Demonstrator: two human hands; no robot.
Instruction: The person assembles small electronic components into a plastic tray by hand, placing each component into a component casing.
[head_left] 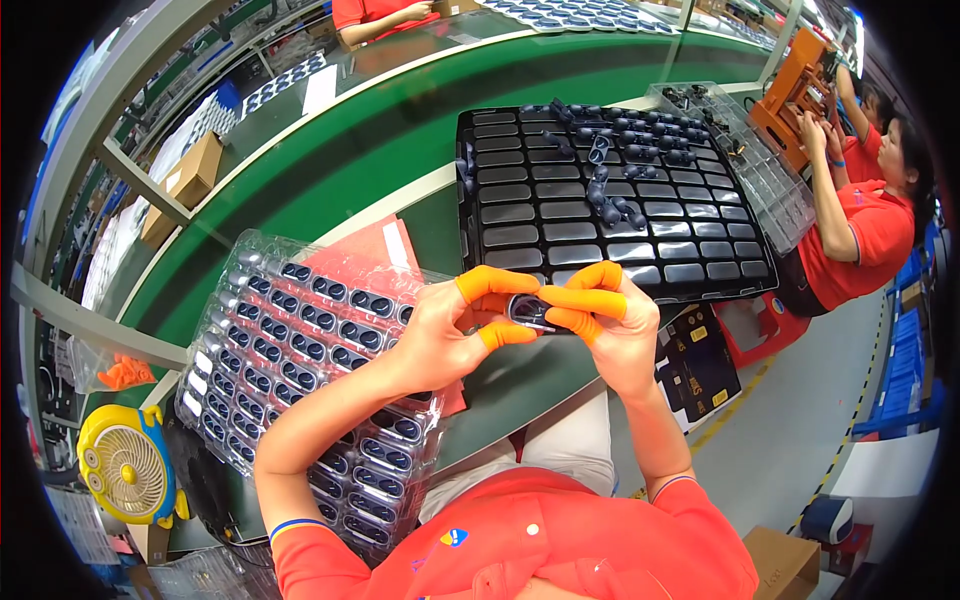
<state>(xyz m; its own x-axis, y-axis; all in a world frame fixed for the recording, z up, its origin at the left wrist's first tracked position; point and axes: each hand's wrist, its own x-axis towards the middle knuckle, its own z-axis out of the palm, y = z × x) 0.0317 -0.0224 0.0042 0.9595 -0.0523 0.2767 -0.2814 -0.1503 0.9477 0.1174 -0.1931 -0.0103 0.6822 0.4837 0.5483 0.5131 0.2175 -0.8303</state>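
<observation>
Both hands meet over the near edge of the bench, with orange finger cots on several fingers. Between them is a small dark oval part (528, 312) with a glossy, lighter rim. My left hand (440, 325) pinches it from the left between thumb and fingers. From the other side my right hand (615, 322) closes its fingertips on the same part. A black compartment tray (508, 213) lies just beyond, with dark blue pieces loosely gathered on its far half. Under my left forearm spreads a clear plastic tray (200, 362) filled with rows of dark oval parts.
A red sheet (372, 250) pokes out under the clear tray. Beyond runs a green conveyor belt (300, 205). A yellow fan (127, 465) stands left. At right, a person in red (865, 225) works by an orange press (795, 100), near another clear tray (775, 190).
</observation>
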